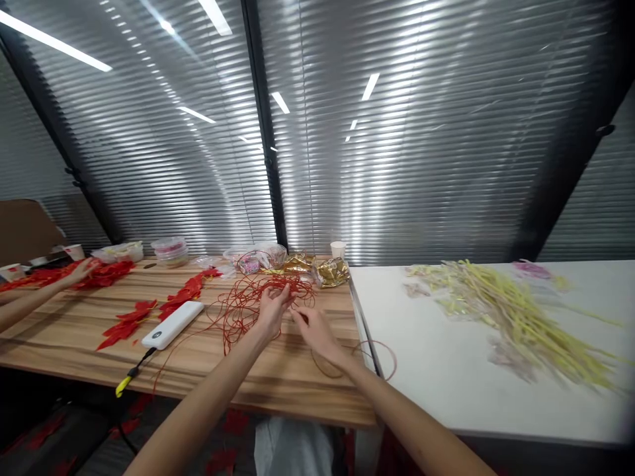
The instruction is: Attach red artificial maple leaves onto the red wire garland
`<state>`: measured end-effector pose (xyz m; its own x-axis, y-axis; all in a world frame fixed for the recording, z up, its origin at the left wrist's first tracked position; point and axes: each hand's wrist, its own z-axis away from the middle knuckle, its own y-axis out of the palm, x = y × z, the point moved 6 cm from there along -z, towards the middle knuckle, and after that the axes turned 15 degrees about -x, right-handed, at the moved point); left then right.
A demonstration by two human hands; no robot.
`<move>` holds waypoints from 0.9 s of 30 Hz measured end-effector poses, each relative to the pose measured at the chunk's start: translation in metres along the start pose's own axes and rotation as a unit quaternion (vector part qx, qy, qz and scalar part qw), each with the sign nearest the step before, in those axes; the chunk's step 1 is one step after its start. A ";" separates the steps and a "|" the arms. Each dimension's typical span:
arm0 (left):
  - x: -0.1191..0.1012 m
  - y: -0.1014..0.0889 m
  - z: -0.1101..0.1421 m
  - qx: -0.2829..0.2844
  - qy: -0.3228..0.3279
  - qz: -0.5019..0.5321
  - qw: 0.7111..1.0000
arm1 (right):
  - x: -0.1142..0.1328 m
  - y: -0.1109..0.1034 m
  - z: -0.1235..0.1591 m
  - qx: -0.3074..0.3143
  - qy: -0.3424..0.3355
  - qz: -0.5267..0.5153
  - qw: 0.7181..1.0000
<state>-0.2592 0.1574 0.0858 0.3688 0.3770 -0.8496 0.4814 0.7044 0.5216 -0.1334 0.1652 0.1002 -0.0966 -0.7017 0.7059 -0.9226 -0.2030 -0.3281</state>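
Grey slatted blinds (421, 165) rise beyond everything. My wood-grain counter (292, 390) meets a white counter (397, 311) along its right edge; yellow strips (520, 317) sprawl over that one, their ends towards its front right. Near my counter's right edge, towards the far side, lies the red cord (248, 294), thin and badly looped, one strand trailing to the front edge. My left hand (274, 311) curls at the tangle and my right hand (315, 334) bends beside it; whether either grips cord I can't tell. Red leaf-shaped pieces (186, 294) lie to the left, where a co-worker's hand (84, 270) reaches in. Left of the tangle sits a white power bank (172, 324); gold foil packets (332, 271) crowd the far right corner, just in front of a paper cup (338, 250).
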 end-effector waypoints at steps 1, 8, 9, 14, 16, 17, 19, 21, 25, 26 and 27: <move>-0.001 -0.001 -0.005 -0.009 0.003 0.010 1.000 | -0.003 0.000 0.001 -0.011 0.018 -0.011 1.000; -0.002 -0.008 -0.029 0.002 0.006 -0.005 1.000 | -0.019 -0.006 0.003 -0.045 0.081 -0.098 0.991; 0.000 -0.007 -0.029 0.008 0.007 -0.003 1.000 | -0.018 -0.008 0.004 -0.045 0.079 -0.099 0.991; 0.000 0.000 -0.036 -0.007 0.059 0.012 0.998 | 0.005 -0.012 0.019 -0.014 0.044 -0.099 0.994; -0.007 -0.004 -0.044 -0.048 0.076 0.009 0.996 | 0.018 -0.014 0.029 0.007 0.017 -0.088 0.996; -0.013 -0.009 -0.050 -0.066 0.080 0.007 0.995 | 0.023 -0.018 0.034 0.020 0.005 -0.078 0.997; -0.028 -0.022 -0.061 -0.095 0.085 0.003 0.992 | 0.028 -0.030 0.045 0.036 -0.005 -0.058 0.998; -0.047 -0.037 -0.070 -0.123 0.099 -0.002 0.987 | 0.028 -0.050 0.057 0.047 -0.016 -0.023 0.998; -0.081 -0.051 -0.080 -0.128 0.138 -0.023 0.982 | 0.029 -0.097 0.083 0.090 -0.087 0.049 0.991; -0.086 -0.049 -0.081 -0.119 0.140 -0.024 0.983 | 0.029 -0.110 0.089 0.097 -0.098 0.066 0.988; -0.088 -0.046 -0.083 -0.114 0.134 -0.019 0.984 | 0.030 -0.121 0.095 0.107 -0.110 0.081 0.985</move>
<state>-0.3804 0.1417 0.1302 0.1154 0.4712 -0.8745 0.2882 0.8266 0.4834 0.0109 0.1038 0.1008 -0.1319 -0.8626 0.4884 -0.7993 -0.1988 -0.5671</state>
